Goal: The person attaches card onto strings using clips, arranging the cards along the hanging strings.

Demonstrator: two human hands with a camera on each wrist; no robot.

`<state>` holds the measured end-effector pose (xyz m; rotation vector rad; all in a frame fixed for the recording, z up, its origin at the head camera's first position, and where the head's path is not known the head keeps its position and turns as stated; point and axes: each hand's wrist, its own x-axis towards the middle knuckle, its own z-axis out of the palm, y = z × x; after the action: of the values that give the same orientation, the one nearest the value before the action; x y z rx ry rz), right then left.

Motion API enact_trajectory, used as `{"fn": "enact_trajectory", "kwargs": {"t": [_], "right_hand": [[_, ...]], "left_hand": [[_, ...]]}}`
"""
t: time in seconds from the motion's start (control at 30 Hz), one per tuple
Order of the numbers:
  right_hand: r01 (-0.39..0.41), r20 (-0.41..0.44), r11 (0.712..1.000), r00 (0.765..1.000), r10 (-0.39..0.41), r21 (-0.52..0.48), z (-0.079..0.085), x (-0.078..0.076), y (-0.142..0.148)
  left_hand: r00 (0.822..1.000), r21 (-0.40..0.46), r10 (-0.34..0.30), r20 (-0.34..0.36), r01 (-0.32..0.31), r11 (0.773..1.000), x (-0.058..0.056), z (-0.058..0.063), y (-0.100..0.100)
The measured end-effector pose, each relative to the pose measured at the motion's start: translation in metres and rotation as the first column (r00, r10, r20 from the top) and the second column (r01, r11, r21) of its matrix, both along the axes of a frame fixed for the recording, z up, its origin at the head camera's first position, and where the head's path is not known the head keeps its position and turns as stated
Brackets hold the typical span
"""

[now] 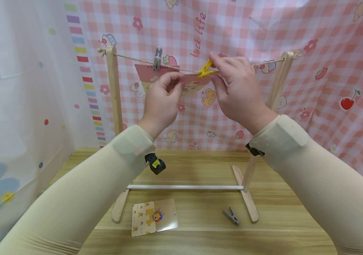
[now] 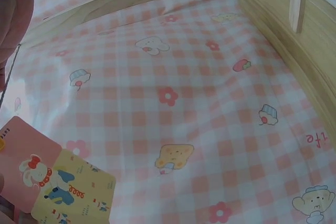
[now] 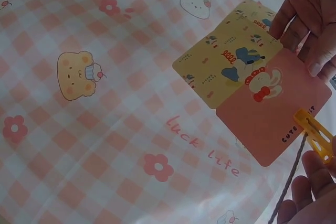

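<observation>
My left hand (image 1: 162, 102) pinches the left side of a pink and yellow card (image 3: 249, 140) printed with a rabbit and "cute". The card's top edge is up at the twine (image 1: 127, 56). A yellow clothespin (image 1: 204, 72) sits over that edge and the twine, its handles pinched between thumb and fingers of my right hand (image 1: 240, 90). To the left, a second pink and yellow card (image 1: 144, 72) hangs from the twine under a grey clothespin (image 1: 157, 58), partly hidden behind my left hand.
Wooden posts (image 1: 115, 92) hold the twine at both ends, and a white rod (image 1: 184, 187) joins their feet. On the wooden table (image 1: 200, 241) lie a yellowish card with a bear (image 1: 143, 219) and another grey clothespin (image 1: 231, 216). A checked cloth (image 1: 248, 35) hangs behind.
</observation>
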<state>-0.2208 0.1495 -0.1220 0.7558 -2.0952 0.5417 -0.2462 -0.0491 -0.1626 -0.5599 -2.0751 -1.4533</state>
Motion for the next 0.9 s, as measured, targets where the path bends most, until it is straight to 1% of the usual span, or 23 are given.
{"fn": "enact_trajectory", "kwargs": {"t": [0.13,0.27,0.4,0.5,0.57,0.73,0.9], "right_hand": [[-0.025,-0.009,0.999,1.000,0.025,-0.022,0.000,-0.001,0.000],[-0.048,-0.021,0.998,0.999,0.047,-0.037,0.001,-0.001,0.000],[-0.045,-0.013,0.998,0.999,0.045,-0.041,-0.001,0.001,0.001],[-0.040,-0.020,0.999,0.999,0.040,-0.031,-0.005,0.003,0.002],[-0.042,-0.040,0.999,0.998,0.041,-0.026,-0.008,0.003,0.003],[-0.064,-0.110,0.998,0.992,0.063,-0.013,-0.019,0.004,0.008],[-0.090,-0.154,0.996,0.984,0.091,0.015,-0.034,0.007,0.015]], "left_hand": [[1.000,0.012,-0.012,-0.023,0.012,1.000,0.001,-0.001,-0.001],[0.999,0.033,-0.036,-0.031,0.037,0.999,0.002,-0.002,-0.003],[0.998,0.055,-0.054,-0.031,0.056,0.997,0.004,-0.002,-0.005],[0.998,0.066,-0.059,-0.034,0.061,0.996,0.007,-0.003,-0.008],[0.997,0.062,-0.061,-0.036,0.063,0.996,0.009,-0.003,-0.009],[0.995,0.016,-0.074,-0.064,0.075,0.997,0.015,-0.009,-0.016],[0.990,-0.057,-0.078,-0.117,0.072,0.996,0.020,-0.020,-0.025]]}}
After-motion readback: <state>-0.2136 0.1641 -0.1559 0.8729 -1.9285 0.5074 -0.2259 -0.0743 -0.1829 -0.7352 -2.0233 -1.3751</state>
